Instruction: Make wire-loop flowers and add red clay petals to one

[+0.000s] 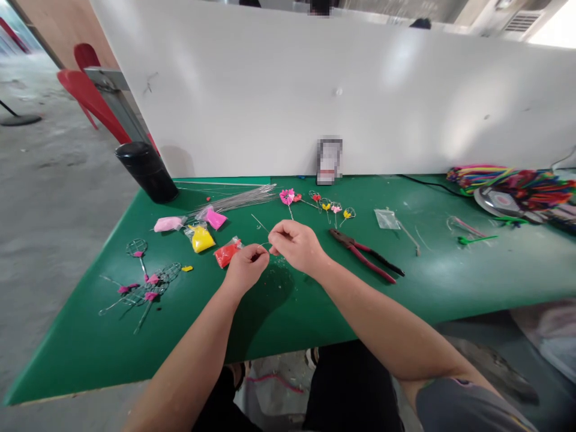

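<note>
My left hand (247, 268) and my right hand (296, 245) meet over the middle of the green table, both closed in a pinch on one thin wire (260, 222). One end of it sticks up and leftward past my right fingers; a short stretch curves between the two hands. Beside my left hand lies a bag of red beads or clay (226, 252). Pliers (360, 252) with dark red handles rest to the right of my right hand. Beyond my hands stand or lie small wire flowers (326, 207) with pink, red and yellow parts.
Yellow (201, 239) and pink (216, 218) bags lie left, near a bundle of straight wires (243, 199). Wire pieces with pink bits (150, 280) spread at the far left. A black cup (146, 172) stands by the white board (270, 90). Colourful pipe cleaners (531, 189) pile up right.
</note>
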`<state>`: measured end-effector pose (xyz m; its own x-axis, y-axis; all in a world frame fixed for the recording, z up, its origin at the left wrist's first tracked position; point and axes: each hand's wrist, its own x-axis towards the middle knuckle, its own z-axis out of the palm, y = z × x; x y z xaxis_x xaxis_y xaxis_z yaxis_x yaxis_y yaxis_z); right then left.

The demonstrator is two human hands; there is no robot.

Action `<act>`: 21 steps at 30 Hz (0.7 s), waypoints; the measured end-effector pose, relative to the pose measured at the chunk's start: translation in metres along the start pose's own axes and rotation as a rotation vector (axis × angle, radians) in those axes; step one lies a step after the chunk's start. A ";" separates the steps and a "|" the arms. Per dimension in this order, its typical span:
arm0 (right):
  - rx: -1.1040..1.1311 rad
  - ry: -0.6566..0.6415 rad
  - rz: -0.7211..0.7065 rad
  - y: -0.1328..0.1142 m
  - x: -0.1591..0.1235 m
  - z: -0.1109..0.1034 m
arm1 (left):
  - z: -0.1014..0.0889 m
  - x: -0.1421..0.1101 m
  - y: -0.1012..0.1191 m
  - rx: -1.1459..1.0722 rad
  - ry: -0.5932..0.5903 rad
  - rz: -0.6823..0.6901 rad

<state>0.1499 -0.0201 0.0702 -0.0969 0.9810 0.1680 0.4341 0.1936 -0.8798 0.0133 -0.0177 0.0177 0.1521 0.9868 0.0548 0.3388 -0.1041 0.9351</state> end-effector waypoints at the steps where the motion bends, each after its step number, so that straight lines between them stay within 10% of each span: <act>1: -0.006 -0.001 0.005 -0.001 0.001 0.001 | 0.000 0.000 0.000 0.007 -0.018 0.006; 9: 0.030 -0.120 0.014 -0.007 0.025 0.002 | 0.001 -0.002 0.004 -0.097 -0.021 -0.096; 16: -0.401 -0.232 -0.631 0.002 0.023 -0.019 | -0.005 0.002 0.004 -0.400 -0.279 -0.400; 21: -0.327 -0.254 -0.526 0.007 0.003 -0.016 | -0.002 0.002 0.001 -0.222 -0.190 -0.304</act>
<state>0.1665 -0.0157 0.0720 -0.5603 0.7294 0.3925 0.5167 0.6782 -0.5226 0.0122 -0.0157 0.0192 0.2513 0.9260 -0.2816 0.1900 0.2381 0.9525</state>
